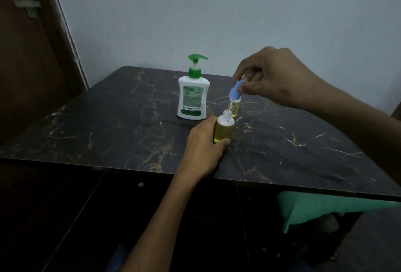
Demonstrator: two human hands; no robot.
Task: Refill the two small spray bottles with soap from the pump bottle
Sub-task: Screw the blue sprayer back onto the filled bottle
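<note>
Spray bottle (224,128) standing uncapped on the table (108,119), left hand (204,148) gripping it.
Right hand (269,76) is pinching the blue spray cap (235,90) just above; second bottle (235,107) and pump bottle (193,96) are standing beyond.

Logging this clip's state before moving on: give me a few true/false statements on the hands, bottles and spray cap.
1. The left hand grips the near small clear spray bottle of yellow liquid. True.
2. The blue spray cap is screwed onto that bottle. False: the right hand pinches it above the open neck.
3. The white pump bottle with green pump lies on its side. False: it stands upright.
4. A second small bottle stands behind, on the black marble-patterned table. True.
</note>
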